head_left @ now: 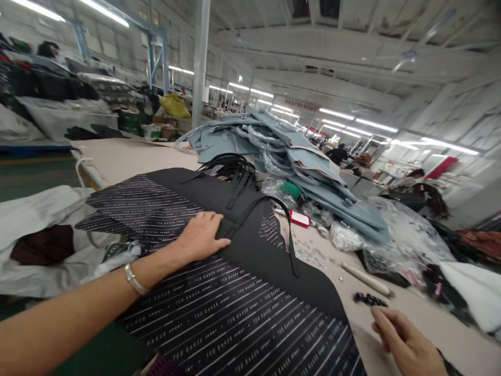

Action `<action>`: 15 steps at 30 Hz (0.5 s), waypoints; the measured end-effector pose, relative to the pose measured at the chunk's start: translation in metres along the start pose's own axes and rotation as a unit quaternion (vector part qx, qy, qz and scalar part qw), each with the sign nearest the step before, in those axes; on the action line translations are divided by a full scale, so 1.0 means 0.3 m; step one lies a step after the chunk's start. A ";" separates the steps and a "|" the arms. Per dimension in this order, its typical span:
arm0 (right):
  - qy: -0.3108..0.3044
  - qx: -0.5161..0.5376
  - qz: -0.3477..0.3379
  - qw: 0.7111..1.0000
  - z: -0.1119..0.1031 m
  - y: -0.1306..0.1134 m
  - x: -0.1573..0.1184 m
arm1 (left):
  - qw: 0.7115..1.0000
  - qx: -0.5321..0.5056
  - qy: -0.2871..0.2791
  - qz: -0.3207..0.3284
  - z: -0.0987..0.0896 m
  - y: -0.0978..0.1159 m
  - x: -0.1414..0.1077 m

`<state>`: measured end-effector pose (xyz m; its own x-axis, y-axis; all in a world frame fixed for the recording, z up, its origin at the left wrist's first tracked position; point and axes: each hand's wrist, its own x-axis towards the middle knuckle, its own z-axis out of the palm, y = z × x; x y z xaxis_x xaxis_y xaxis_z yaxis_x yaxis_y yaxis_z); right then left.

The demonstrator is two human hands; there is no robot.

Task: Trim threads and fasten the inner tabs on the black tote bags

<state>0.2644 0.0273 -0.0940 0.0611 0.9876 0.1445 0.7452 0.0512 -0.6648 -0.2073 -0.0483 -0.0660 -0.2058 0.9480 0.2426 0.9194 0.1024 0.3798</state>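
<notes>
My left hand [203, 235] lies palm down with its fingers stretched out on a black bag panel [305, 290]. Striped fabric [235, 308] with white "TED BAKER SPORT" lettering joins this panel, and similar pieces lie beneath. A thin black strap [290, 237] curves over the panel, its near end resting on the black part. Low on the right, my right hand [409, 342] has its thumb and fingers drawn together; what they hold, if anything, cannot be made out. Just beyond those fingertips is a cluster of small black pieces [370, 299] on the table.
More black straps [230, 167] lie bundled behind the panel. Blue-grey panels with plastic wrap [297, 151] form a tall pile at the back. A pale long-handled tool [368, 279], small clear or metal bits [307, 250] and a red-edged label [299, 218] lie on the table [113, 156].
</notes>
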 end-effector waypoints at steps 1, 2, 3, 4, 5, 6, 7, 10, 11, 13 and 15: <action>-0.008 0.012 0.003 1.000 0.014 -0.038 -0.026 | 1.000 0.015 -0.012 -0.012 -0.018 -0.040 0.001; -0.021 0.025 0.005 0.999 0.033 -0.083 -0.053 | 0.999 0.027 -0.025 -0.021 -0.030 -0.070 0.001; -0.042 0.046 0.006 0.998 0.058 -0.132 -0.079 | 0.998 0.035 -0.035 -0.030 -0.036 -0.093 0.000; -0.074 0.080 0.005 0.994 0.086 -0.182 -0.103 | 0.998 0.040 -0.041 -0.038 -0.038 -0.108 0.001; -0.098 0.119 0.000 0.988 0.117 -0.233 -0.123 | 0.997 0.043 -0.044 -0.047 -0.037 -0.118 0.002; -0.124 0.156 -0.007 0.980 0.150 -0.281 -0.140 | 0.996 0.042 -0.046 -0.058 -0.035 -0.126 0.004; -0.150 0.187 -0.016 0.971 0.183 -0.325 -0.154 | 0.996 0.038 -0.048 -0.069 -0.033 -0.132 0.009; -0.213 0.224 -0.045 0.950 0.281 -0.420 -0.178 | 0.993 0.004 -0.053 -0.107 -0.038 -0.154 0.031; -0.225 0.226 -0.054 0.946 0.311 -0.440 -0.182 | 0.991 -0.015 -0.056 -0.118 -0.046 -0.162 0.039; -0.236 0.238 -0.067 0.940 0.368 -0.464 -0.189 | 0.985 -0.070 -0.064 -0.141 -0.068 -0.172 0.051; -0.240 0.262 -0.073 0.932 0.413 -0.474 -0.193 | 0.973 -0.142 -0.083 -0.160 -0.097 -0.171 0.048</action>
<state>0.0727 -0.0189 -0.0985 -0.4132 0.9107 0.0008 0.2885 0.1317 -0.9484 -0.2671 -0.0486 -0.0560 -0.3881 0.9192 -0.0673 0.6823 0.3356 0.6495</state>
